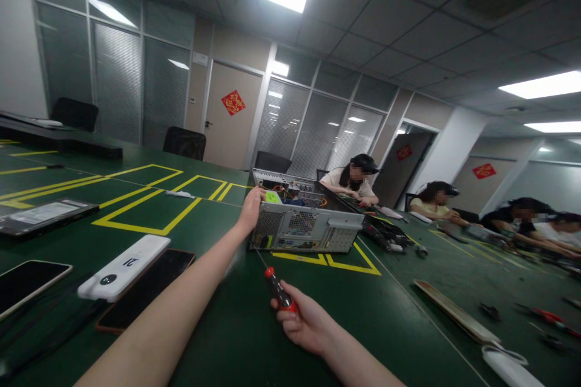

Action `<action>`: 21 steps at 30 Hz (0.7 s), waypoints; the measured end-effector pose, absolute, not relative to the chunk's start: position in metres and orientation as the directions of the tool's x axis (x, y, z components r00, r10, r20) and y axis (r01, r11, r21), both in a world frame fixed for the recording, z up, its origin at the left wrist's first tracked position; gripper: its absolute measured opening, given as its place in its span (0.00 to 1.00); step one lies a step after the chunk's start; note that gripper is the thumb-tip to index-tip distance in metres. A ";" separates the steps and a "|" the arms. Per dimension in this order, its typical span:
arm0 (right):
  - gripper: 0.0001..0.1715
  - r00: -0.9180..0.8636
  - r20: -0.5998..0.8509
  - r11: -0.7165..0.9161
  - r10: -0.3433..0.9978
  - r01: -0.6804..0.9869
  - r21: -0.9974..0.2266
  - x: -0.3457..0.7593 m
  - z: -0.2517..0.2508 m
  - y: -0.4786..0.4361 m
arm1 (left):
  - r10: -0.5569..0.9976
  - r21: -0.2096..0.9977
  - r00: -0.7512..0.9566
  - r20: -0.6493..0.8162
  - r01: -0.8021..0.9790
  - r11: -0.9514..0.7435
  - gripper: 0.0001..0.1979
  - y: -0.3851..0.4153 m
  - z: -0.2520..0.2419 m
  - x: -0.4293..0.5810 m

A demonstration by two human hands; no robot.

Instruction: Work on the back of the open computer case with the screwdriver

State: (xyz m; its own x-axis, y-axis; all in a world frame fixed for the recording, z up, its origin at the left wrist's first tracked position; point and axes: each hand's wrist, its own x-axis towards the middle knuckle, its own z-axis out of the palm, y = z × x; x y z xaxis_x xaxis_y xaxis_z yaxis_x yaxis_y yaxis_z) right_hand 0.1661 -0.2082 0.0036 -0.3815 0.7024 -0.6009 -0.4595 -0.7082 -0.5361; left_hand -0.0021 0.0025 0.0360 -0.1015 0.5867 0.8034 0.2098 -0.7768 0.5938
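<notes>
Screwdriver (277, 288) tip too small to tell; phone (31, 284) cut by left edge; drive label (44, 213) blurred

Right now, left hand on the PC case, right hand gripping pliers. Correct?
Not pliers: the head view shows the right hand gripping a screwdriver. The left hand is on the PC case, as you said.

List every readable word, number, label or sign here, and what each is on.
"21": white power bank.
Too blurred to read: characters on the three red signs.
Too small to read: hard drive print, computer case's yellow-green label, wall plaque.
</notes>
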 end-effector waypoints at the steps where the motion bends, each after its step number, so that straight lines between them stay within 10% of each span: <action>1: 0.22 -0.361 -0.606 -0.701 0.709 -0.460 -0.545 0.166 0.004 -0.208 | 0.588 0.595 -0.099 0.803 0.208 -0.776 0.17 0.002 0.036 -0.002; 21: 0.15 -0.377 -0.549 -0.665 0.746 -0.462 -0.586 0.173 -0.002 -0.203 | 0.598 0.605 -0.103 0.795 0.215 -0.767 0.19 0.003 0.035 -0.003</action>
